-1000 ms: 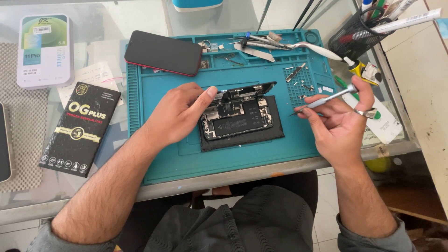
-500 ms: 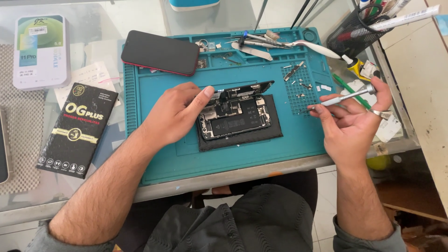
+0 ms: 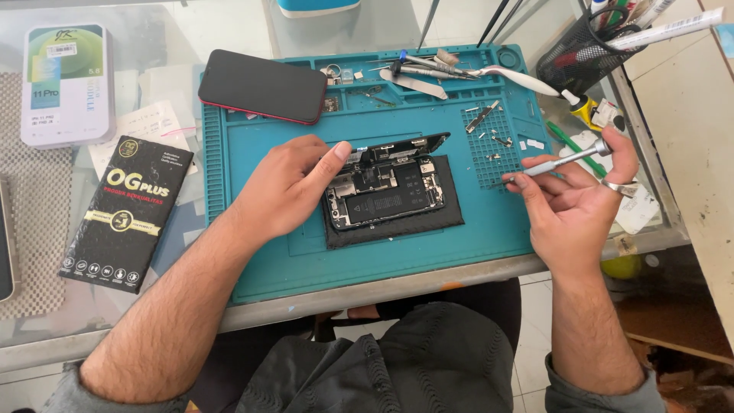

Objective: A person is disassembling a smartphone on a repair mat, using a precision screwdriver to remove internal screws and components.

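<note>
Left hand (image 3: 287, 187) fingers pressed on opened phone (image 3: 386, 191); right hand (image 3: 569, 203) fingers pinching screwdriver (image 3: 562, 160) over teal mat (image 3: 267, 260).

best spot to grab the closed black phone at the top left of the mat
Grip the black phone across its two long edges near the middle, coming from above. It lies flat, face up, tilted a little on the teal mat, and those edges look free; small parts sit close to its right end.

The left hand (image 3: 287, 187) covers the opened phone's (image 3: 386, 191) left edge; the mat's screws (image 3: 493, 141) seem too small to tell.
</note>
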